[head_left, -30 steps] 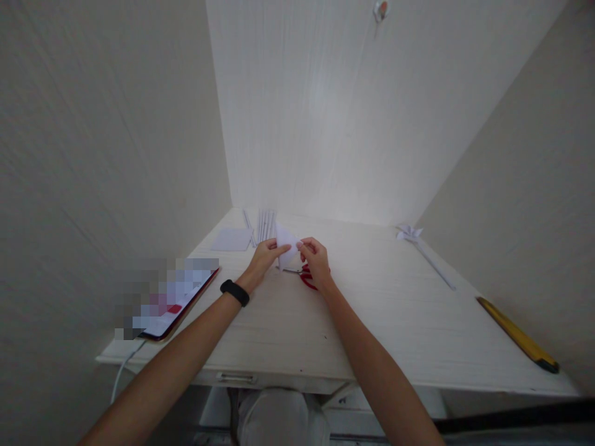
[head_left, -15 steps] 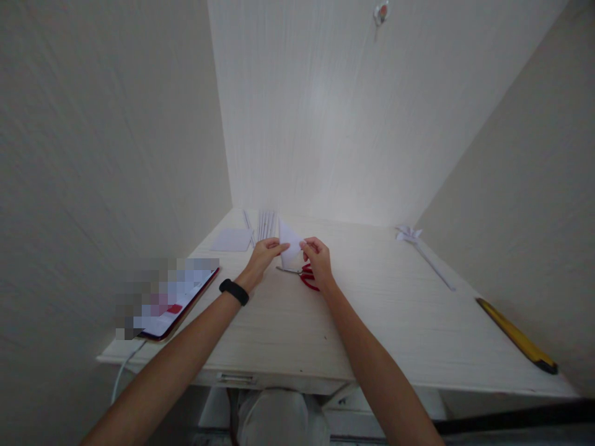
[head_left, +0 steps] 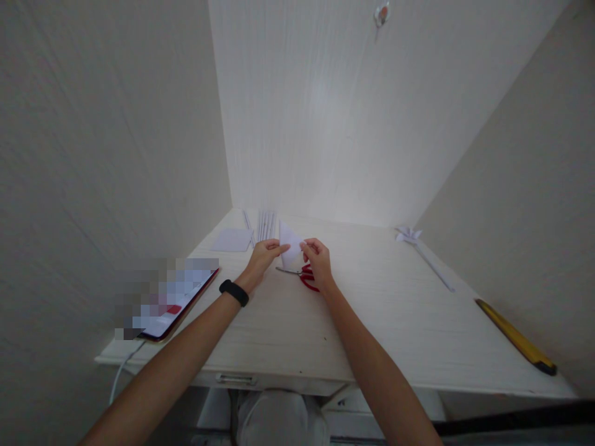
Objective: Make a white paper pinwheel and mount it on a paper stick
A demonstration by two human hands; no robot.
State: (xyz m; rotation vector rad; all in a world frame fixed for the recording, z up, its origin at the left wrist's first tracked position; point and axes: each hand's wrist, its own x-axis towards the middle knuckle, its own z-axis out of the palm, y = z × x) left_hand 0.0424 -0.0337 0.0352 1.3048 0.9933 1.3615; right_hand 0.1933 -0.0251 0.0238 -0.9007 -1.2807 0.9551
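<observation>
pinching a small folded white paper (head_left: 290,243) between them, the left hand (head_left: 264,255) and right hand (head_left: 317,259) hold it barely higher than a second ago, above the red scissors (head_left: 304,276) near the desk's (head_left: 400,322) far edge.

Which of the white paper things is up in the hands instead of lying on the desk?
The folded white paper piece, pinched between the left hand and right hand. The flat white sheet and white paper flower lie on the desk.

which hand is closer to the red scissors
Right. The right hand is directly over the red scissors handles; the left hand sits off to their left, both pinching the folded paper.
</observation>
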